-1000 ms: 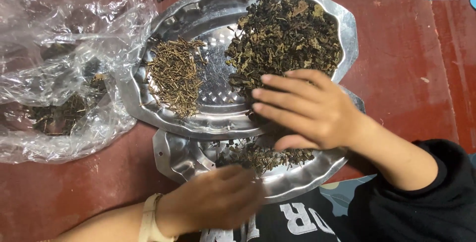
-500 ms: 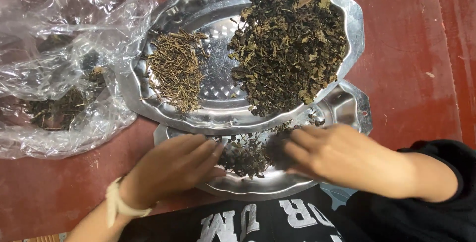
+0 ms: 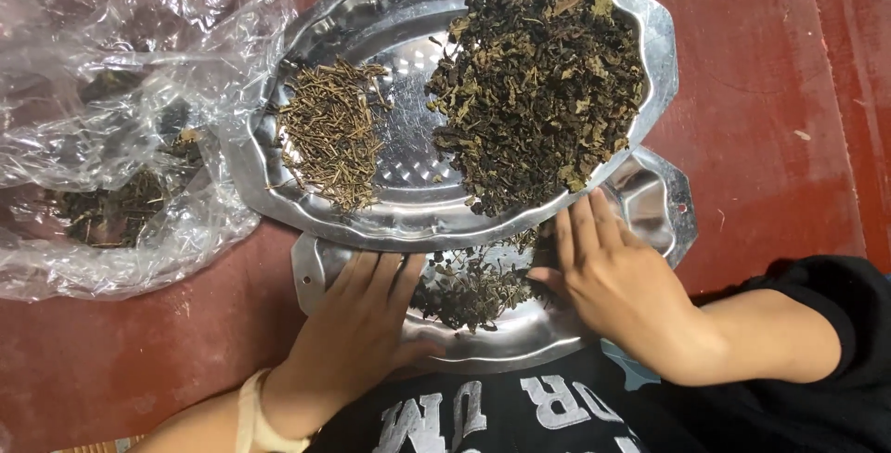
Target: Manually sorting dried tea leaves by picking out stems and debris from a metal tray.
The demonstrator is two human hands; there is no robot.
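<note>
Hands (image 3: 362, 323) flat on lower tray (image 3: 664, 198) (leaves between).

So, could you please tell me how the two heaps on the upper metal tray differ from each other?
The left heap is thin, straw-like stems, pale brown; the right heap is crumpled dried leaves, dark green-brown. The left heap is small and flat; the right heap is far larger and piled higher, reaching the rim. Both lie apart on the same upper tray, and neither hand touches them.

Clear plastic bag (image 3: 121, 128), crumpled and open, lies at the left on the red tabletop (image 3: 770, 137), touching the upper metal tray (image 3: 371, 7); dark dried leaves (image 3: 116, 207) show inside it.
</note>
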